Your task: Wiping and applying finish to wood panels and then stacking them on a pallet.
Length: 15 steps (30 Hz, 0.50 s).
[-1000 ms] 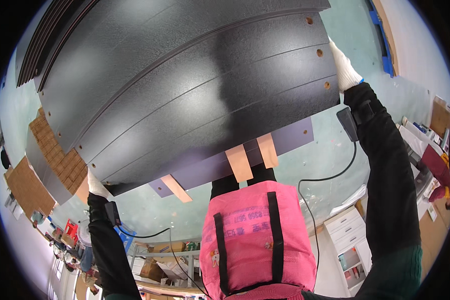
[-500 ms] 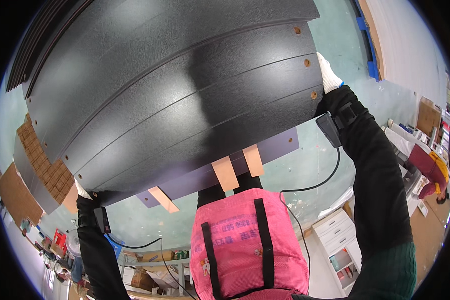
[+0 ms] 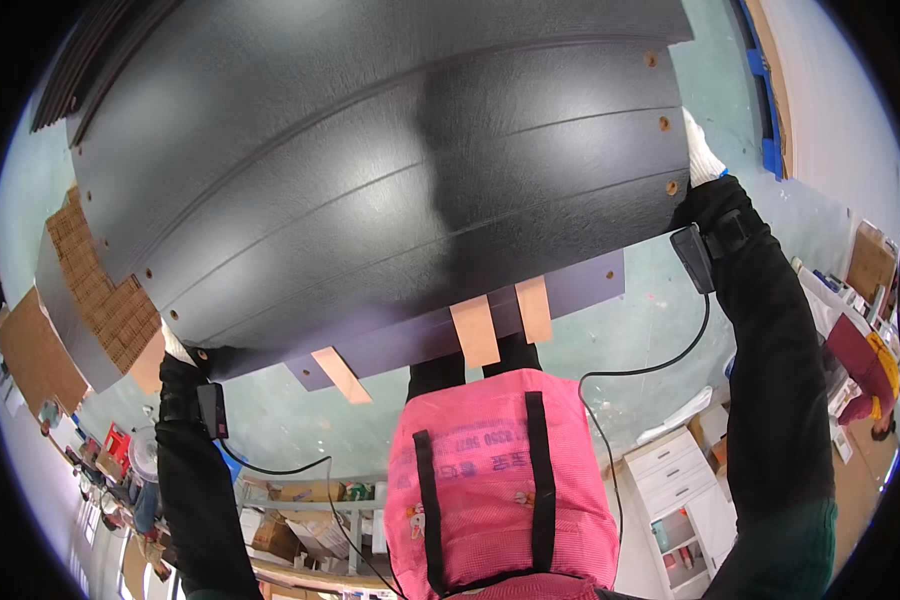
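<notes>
A wide black panel with a grained sheen spans the view in front of me. Long lines cross it, and drilled round holes run along both short ends; whether it is one grooved board or several cannot be made out. My left hand, in a white glove, grips its near left corner. At the right end my right hand, gloved too, is closed round the edge. The fingers of both are largely hidden by the panel. Below its near edge a purplish-grey board shows, with tan strips sticking out toward me.
More dark boards are stacked at the far left. Beside them lie brown patterned sheets and cardboard. A blue pallet with pale sheets is at right. A white drawer cabinet and a co-worker are behind.
The black panel and both hands have shifted right in view, the left end also slightly upward. The surroundings shift less, in the same direction. Both hands keep their hold.
</notes>
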Each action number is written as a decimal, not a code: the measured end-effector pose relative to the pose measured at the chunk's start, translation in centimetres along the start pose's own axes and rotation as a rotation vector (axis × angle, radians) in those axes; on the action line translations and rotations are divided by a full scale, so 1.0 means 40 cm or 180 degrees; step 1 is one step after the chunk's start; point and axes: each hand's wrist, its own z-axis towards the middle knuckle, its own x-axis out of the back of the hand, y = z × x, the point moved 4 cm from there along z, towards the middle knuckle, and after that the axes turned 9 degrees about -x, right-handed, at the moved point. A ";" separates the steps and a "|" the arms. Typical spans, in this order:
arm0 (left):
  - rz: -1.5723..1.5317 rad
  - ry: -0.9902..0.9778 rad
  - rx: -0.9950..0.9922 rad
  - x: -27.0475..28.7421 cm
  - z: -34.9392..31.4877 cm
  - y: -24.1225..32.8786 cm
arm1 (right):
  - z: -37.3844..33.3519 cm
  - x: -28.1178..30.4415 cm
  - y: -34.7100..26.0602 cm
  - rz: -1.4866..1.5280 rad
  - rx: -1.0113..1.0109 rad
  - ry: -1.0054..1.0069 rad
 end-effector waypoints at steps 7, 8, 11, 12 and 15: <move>0.0086 -0.0010 -0.1535 -0.240 -0.103 0.206 | -0.191 -0.072 -0.199 -0.3747 0.1729 0.1075; 0.0033 -0.0015 -0.1562 -0.214 -0.081 0.226 | -0.193 -0.084 -0.214 -0.3219 0.2062 0.1152; -0.0191 -0.0113 -0.1362 -0.159 -0.030 0.246 | -0.133 -0.134 -0.205 -0.0371 0.0459 0.0614; -0.0142 -0.0112 -0.1120 -0.170 -0.022 0.227 | -0.106 -0.111 -0.197 -0.0615 0.0465 0.0534; -0.0004 0.0252 -0.0885 -0.206 -0.021 0.200 | -0.073 -0.066 -0.193 -0.0219 0.0121 0.0459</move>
